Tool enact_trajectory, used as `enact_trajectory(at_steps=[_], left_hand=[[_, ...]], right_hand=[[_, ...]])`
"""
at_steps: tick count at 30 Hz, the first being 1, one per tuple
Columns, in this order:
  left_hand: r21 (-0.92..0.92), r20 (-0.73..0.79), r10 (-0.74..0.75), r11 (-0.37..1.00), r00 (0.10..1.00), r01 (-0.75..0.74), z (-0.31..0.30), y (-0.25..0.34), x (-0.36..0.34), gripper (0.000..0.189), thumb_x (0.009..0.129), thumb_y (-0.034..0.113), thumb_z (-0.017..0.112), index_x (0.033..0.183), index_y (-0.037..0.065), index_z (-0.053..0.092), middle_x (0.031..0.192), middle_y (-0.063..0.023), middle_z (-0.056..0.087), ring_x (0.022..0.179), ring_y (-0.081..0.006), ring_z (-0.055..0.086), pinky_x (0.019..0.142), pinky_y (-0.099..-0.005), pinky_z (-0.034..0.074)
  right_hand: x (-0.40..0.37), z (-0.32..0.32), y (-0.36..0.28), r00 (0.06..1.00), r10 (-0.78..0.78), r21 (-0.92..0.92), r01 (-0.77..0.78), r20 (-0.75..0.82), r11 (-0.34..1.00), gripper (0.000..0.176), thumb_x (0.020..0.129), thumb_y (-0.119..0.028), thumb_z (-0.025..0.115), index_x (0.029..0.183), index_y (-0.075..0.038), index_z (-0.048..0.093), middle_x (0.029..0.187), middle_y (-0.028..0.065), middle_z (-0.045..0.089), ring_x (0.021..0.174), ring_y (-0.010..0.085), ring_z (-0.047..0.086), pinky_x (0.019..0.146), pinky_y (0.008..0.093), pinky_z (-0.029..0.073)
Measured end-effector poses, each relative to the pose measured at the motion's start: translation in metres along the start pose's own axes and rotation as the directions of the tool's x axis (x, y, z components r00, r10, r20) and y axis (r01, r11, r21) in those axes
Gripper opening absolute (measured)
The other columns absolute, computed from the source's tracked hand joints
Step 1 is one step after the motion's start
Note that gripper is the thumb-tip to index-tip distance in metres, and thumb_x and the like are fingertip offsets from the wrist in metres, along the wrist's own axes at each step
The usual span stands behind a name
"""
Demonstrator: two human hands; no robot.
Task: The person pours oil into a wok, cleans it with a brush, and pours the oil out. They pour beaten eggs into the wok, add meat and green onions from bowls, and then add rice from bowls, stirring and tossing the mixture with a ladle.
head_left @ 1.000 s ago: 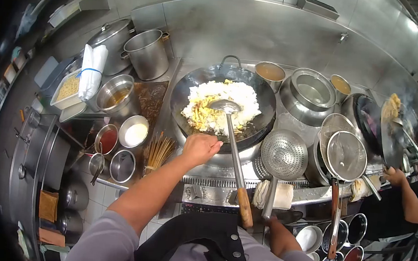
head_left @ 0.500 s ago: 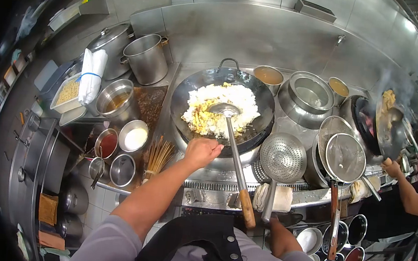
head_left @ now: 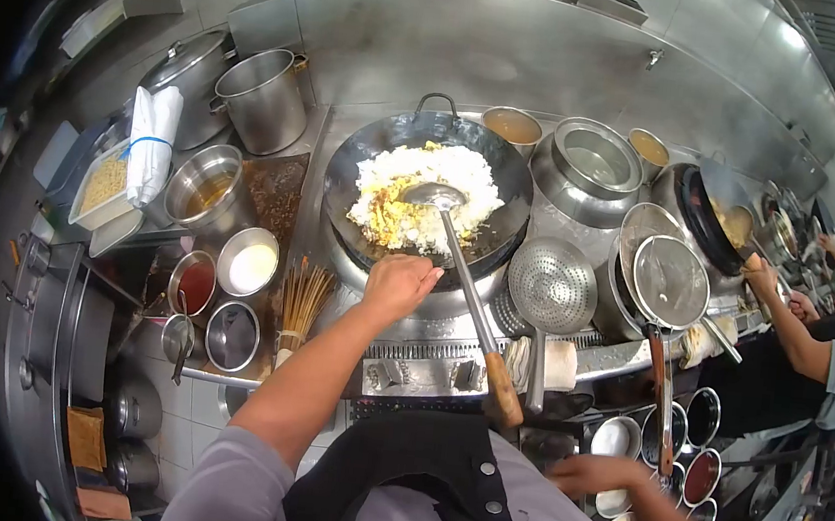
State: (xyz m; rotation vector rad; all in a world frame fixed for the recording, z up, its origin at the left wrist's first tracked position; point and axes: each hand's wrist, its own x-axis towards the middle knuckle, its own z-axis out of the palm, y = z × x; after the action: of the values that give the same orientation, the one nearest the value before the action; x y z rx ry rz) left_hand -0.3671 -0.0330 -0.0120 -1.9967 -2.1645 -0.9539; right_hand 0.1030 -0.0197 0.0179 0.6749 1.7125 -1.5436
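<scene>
A black wok (head_left: pixel 348 143) on the stove holds white rice (head_left: pixel 466 170) mixed with yellow egg. In it rests a metal ladle (head_left: pixel 466 280), its wooden handle hanging over the stove's front edge, untouched by either hand. My left hand (head_left: pixel 400 287) is closed at the wok's near rim, left of the ladle; whatever its fingers hold is hidden. Low on the right, my right hand (head_left: pixel 586 475) is beside several bowls of ingredients below the counter; its fingers are blurred.
Right of the wok are a perforated skimmer (head_left: pixel 553 284), wire strainers (head_left: pixel 672 282) and a water pot (head_left: pixel 598 162). At left stand a bamboo brush (head_left: pixel 303 305), sauce containers (head_left: pixel 196 284) and tall pots (head_left: pixel 264 100). A co-worker's arm (head_left: pixel 793 327) works at another wok.
My right hand has come out from under the counter edge and moved right toward the bowls. The view has shifted. The co-worker's tilted wok has been lowered.
</scene>
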Motion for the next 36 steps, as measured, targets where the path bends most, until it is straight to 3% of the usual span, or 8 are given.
enact_trajectory(at_steps=[6, 8, 11, 16, 18, 20, 22, 36], left_hand=[[-0.013, 0.176, 0.127, 0.992, 0.976, -0.127, -0.012, -0.016, 0.013, 0.037, 0.099, 0.036, 0.053, 0.079, 0.007, 0.064, 0.081, -0.0146, 0.066, 0.079, -0.0364, 0.066, 0.073, -0.0507, 0.053], [-0.002, 0.138, 0.135, 0.991, 0.981, -0.136, -0.001, -0.021, 0.016, 0.036, 0.098, 0.036, 0.054, 0.079, 0.007, 0.064, 0.082, -0.0141, 0.067, 0.079, -0.0361, 0.067, 0.072, -0.0504, 0.054], [0.017, 0.086, 0.076, 0.997, 0.993, -0.078, 0.000, -0.015, 0.008, 0.035, 0.094, 0.036, 0.056, 0.076, 0.007, 0.066, 0.080, -0.0133, 0.068, 0.078, -0.0360, 0.067, 0.071, -0.0500, 0.054], [-0.002, 0.146, 0.016, 1.000, 0.989, -0.015, -0.003, -0.016, 0.013, 0.037, 0.094, 0.039, 0.057, 0.074, 0.009, 0.067, 0.077, -0.0136, 0.068, 0.077, -0.0366, 0.067, 0.069, -0.0490, 0.053], [-0.011, 0.139, -0.003, 1.000, 0.990, 0.004, -0.004, -0.011, 0.012, 0.039, 0.094, 0.040, 0.057, 0.074, 0.009, 0.066, 0.077, -0.0139, 0.067, 0.077, -0.0371, 0.066, 0.068, -0.0496, 0.053], [-0.016, 0.133, -0.010, 1.000, 0.991, 0.013, -0.004, -0.012, 0.015, 0.040, 0.095, 0.041, 0.057, 0.073, 0.008, 0.066, 0.077, -0.0143, 0.067, 0.076, -0.0376, 0.066, 0.068, -0.0501, 0.052], [-0.057, 0.118, 0.034, 0.998, 0.992, -0.027, 0.000, -0.017, 0.015, 0.042, 0.096, 0.041, 0.058, 0.071, 0.008, 0.065, 0.075, -0.0142, 0.067, 0.073, -0.0381, 0.065, 0.067, -0.0511, 0.051], [0.034, 0.061, 0.179, 0.983, 0.982, -0.181, 0.006, 0.046, -0.088, 0.042, 0.095, 0.035, 0.062, 0.059, 0.013, 0.061, 0.062, -0.0102, 0.063, 0.057, -0.0330, 0.063, 0.053, -0.0494, 0.050]], right_hand=[[-0.186, -0.039, -0.279, 0.820, -0.205, -0.748, -0.346, -0.534, 0.566, 0.041, 0.084, -0.021, 0.077, 0.123, -0.011, 0.068, 0.075, 0.0092, 0.071, 0.068, 0.0262, 0.073, 0.067, 0.0385, 0.058], [-0.134, -0.041, -0.303, 0.843, -0.270, -0.885, -0.437, -0.465, 0.161, 0.048, 0.083, -0.014, 0.074, 0.130, -0.014, 0.065, 0.115, 0.0158, 0.066, 0.104, 0.0292, 0.068, 0.081, 0.0407, 0.056], [0.004, -0.052, -0.228, 0.731, -0.668, -0.940, -0.111, 0.142, -0.321, 0.050, 0.085, -0.021, 0.069, 0.134, -0.024, 0.065, 0.130, 0.0171, 0.058, 0.122, 0.0341, 0.059, 0.112, 0.0497, 0.040], [0.092, -0.076, -0.232, 0.767, -0.613, -0.982, 0.164, 0.187, -0.094, 0.017, 0.084, -0.027, 0.075, 0.097, -0.016, 0.071, 0.111, 0.0094, 0.069, 0.116, 0.0256, 0.063, 0.113, 0.0507, 0.041], [0.086, -0.090, -0.257, -0.173, -0.975, -0.965, 0.242, -0.142, 0.098, 0.024, 0.084, -0.026, 0.079, 0.084, -0.013, 0.059, 0.095, 0.0046, 0.069, 0.099, 0.0240, 0.070, 0.100, 0.0503, 0.053], [0.055, -0.119, -0.293, -0.435, -0.857, -0.924, 0.364, -0.278, 0.116, 0.020, 0.088, -0.012, 0.079, 0.084, -0.004, 0.061, 0.081, 0.0102, 0.070, 0.075, 0.0198, 0.071, 0.078, 0.0376, 0.060], [0.058, -0.171, -0.321, -0.355, -0.743, -0.688, 0.700, -0.567, 0.191, 0.025, 0.087, -0.019, 0.082, 0.083, -0.003, 0.062, 0.076, 0.0095, 0.070, 0.070, 0.0165, 0.068, 0.063, 0.0309, 0.055], [0.009, -0.187, -0.445, -0.432, -0.534, -0.627, 0.735, -0.727, 0.258, 0.030, 0.092, -0.027, 0.077, 0.084, -0.008, 0.055, 0.059, -0.0009, 0.054, 0.043, 0.0092, 0.048, 0.041, 0.0243, 0.040]])
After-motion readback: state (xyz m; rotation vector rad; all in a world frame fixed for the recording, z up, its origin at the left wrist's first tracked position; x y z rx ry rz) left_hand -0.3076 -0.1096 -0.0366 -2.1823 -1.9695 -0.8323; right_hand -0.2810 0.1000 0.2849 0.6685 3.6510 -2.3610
